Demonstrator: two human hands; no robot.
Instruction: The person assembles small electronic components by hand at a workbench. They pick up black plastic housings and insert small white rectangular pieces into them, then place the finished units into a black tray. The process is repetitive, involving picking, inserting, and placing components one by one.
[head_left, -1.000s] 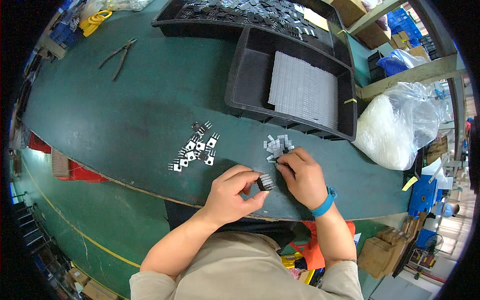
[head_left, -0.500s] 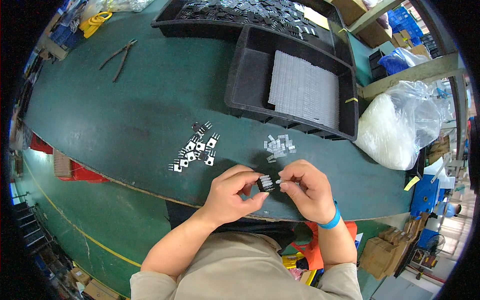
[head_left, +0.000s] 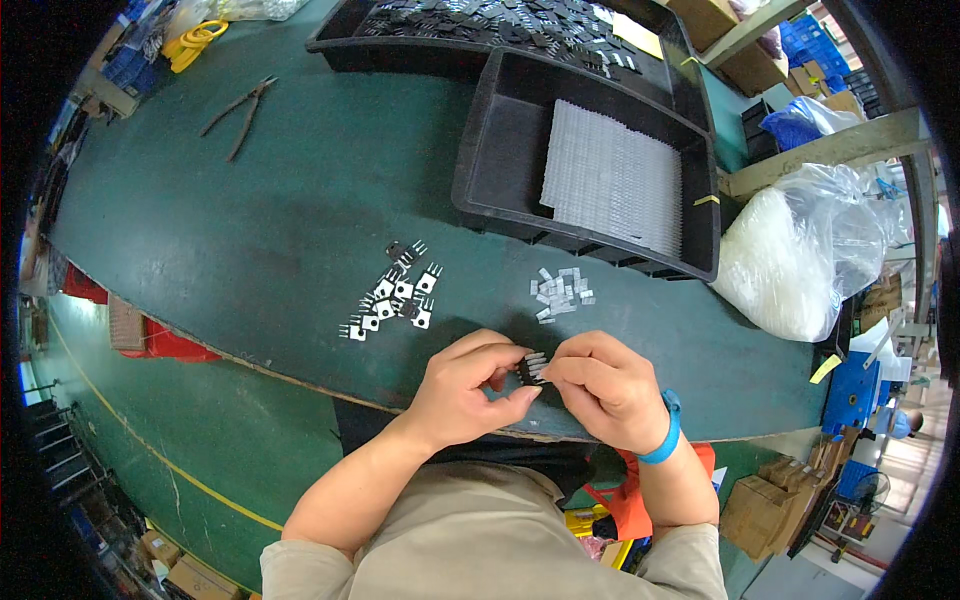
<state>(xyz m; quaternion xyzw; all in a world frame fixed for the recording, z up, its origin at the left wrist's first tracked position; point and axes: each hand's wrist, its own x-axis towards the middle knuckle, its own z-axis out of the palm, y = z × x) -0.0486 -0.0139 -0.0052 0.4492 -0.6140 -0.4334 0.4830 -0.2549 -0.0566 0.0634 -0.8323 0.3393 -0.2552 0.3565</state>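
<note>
Between the thumb and fingers of my left hand (head_left: 468, 388) is a small stack of black transistors (head_left: 527, 371), its leads pointing right and light-coloured pieces over them. My right hand (head_left: 608, 392) is closed in a pinch against those leads. A small clear sleeve is in its fingertips, now mostly hidden. Beyond my left hand lies a loose heap of transistors (head_left: 404, 290), several with pale metal backs up. Farther out from my right hand, short clear sleeves (head_left: 556, 292) lie scattered on the green tabletop (head_left: 300, 200).
A black tray (head_left: 490, 150) holds a ribbed translucent block (head_left: 615, 180). Behind it, another black tray (head_left: 400, 58) is full of black components. Pliers (head_left: 248, 110) lie at the far left, near yellow rings (head_left: 193, 45). A clear bag (head_left: 775, 270) of white material bulges at the right.
My right hand has moved left, bringing the small clear sleeve against the leads of the stack. My left hand has hardly moved and keeps its grip.
</note>
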